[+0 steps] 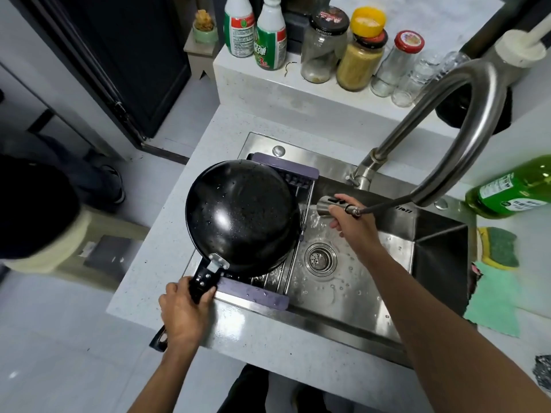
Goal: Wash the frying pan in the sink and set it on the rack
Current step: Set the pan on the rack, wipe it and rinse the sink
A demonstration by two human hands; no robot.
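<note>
The black frying pan lies upside down on the purple-ended rack across the left side of the steel sink, wet with drops on its underside. My left hand is shut on the pan's black handle at the sink's front-left corner. My right hand holds the pull-out spray head of the faucet over the basin, its hose stretched out to the right. The drain shows below that hand.
Jars and spray bottles line the raised ledge behind the sink. A green dish-soap bottle, a sponge and a green cloth sit right of the sink. Another person stands at the left.
</note>
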